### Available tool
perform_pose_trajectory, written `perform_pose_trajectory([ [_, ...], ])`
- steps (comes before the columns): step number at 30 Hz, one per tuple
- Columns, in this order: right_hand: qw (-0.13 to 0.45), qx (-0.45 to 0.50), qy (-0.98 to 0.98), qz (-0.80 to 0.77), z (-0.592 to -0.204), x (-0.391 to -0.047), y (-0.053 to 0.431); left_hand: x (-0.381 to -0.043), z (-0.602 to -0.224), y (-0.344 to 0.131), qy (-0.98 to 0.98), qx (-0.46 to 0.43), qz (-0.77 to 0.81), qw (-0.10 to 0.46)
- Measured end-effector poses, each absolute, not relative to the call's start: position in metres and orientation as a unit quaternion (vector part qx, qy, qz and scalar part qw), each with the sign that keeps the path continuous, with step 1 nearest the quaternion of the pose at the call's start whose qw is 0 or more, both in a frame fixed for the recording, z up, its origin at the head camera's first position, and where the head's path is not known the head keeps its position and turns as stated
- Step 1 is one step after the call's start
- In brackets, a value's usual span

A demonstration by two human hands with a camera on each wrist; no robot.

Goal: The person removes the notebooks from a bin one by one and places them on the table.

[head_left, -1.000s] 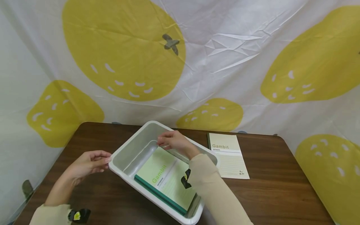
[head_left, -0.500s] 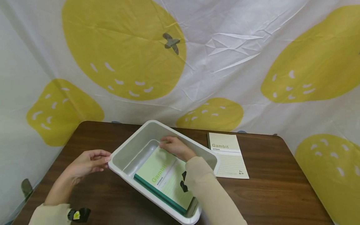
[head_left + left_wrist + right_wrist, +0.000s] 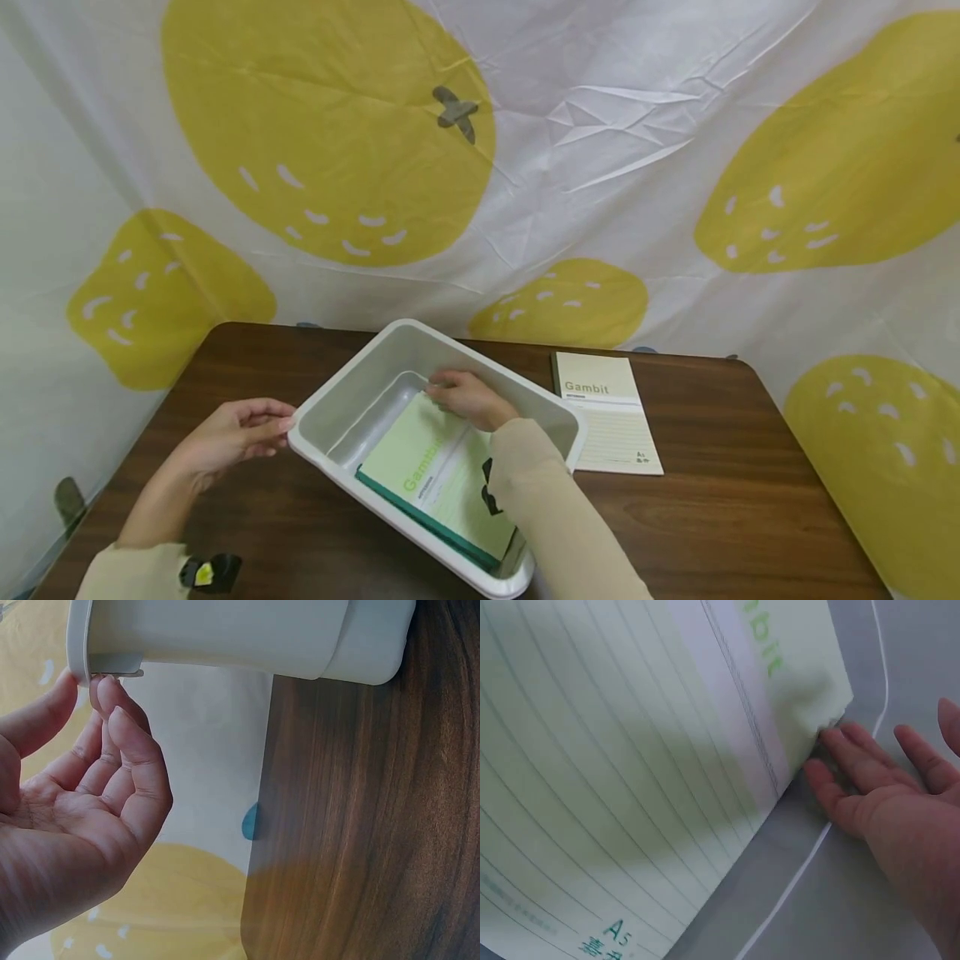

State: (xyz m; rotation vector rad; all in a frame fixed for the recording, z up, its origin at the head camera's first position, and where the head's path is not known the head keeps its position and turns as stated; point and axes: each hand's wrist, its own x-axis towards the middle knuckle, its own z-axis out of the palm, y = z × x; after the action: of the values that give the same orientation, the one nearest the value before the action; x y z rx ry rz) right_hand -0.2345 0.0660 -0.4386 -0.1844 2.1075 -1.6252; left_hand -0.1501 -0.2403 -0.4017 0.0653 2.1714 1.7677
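Observation:
A light grey plastic bin [image 3: 345, 392] stands at an angle on the table. My left hand [image 3: 236, 433] pinches its left corner rim between thumb and fingers; in the left wrist view the thumb [image 3: 56, 712] presses the rim's outer side. Inside the bin lies a pale green Gambit notebook [image 3: 420, 450] with a dark green spine along the near side. My right hand [image 3: 472, 400] reaches into the bin at the notebook's far edge. In the right wrist view its fingertips [image 3: 832, 742] touch that edge, while the thumb [image 3: 951, 724] stands apart. The sleeve covers part of the notebook.
A second Gambit notebook [image 3: 611, 425], cream-coloured, lies on the dark wood table [image 3: 720, 450] right of the bin, partly behind its rim. A white cloth with yellow fruit prints [image 3: 330, 167] hangs behind the table and at its sides.
My right hand has come down from above the rim to the notebook's far edge. The notebook in the bin has shifted slightly, and its spine looks different. My left hand stays at the corner.

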Motion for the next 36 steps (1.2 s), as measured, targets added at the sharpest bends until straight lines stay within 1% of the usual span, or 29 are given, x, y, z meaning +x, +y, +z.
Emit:
perform_pose_trajectory([
  [3,0.256,-0.04,0.745,-0.614,-0.441,-0.235,0.065,-0.15,-0.402,-0.24,0.765,0.02,0.621,0.169],
  [8,0.261,-0.021,0.754,-0.602,-0.442,-0.235,0.066,-0.15,-0.401,-0.24,0.766,0.019,0.62,0.172],
  [16,0.253,-0.056,0.788,-0.558,-0.446,-0.233,0.071,-0.151,-0.401,-0.239,0.767,0.017,0.618,0.171],
  [23,0.263,-0.071,0.789,-0.551,-0.444,-0.233,0.073,-0.151,-0.401,-0.238,0.765,0.02,0.62,0.17],
  [28,0.241,-0.094,0.803,-0.537,-0.44,-0.233,0.072,-0.151,-0.401,-0.239,0.762,0.023,0.624,0.169],
  [36,0.184,-0.062,0.816,-0.544,-0.432,-0.233,0.064,-0.15,-0.401,-0.239,0.764,0.024,0.623,0.169],
])
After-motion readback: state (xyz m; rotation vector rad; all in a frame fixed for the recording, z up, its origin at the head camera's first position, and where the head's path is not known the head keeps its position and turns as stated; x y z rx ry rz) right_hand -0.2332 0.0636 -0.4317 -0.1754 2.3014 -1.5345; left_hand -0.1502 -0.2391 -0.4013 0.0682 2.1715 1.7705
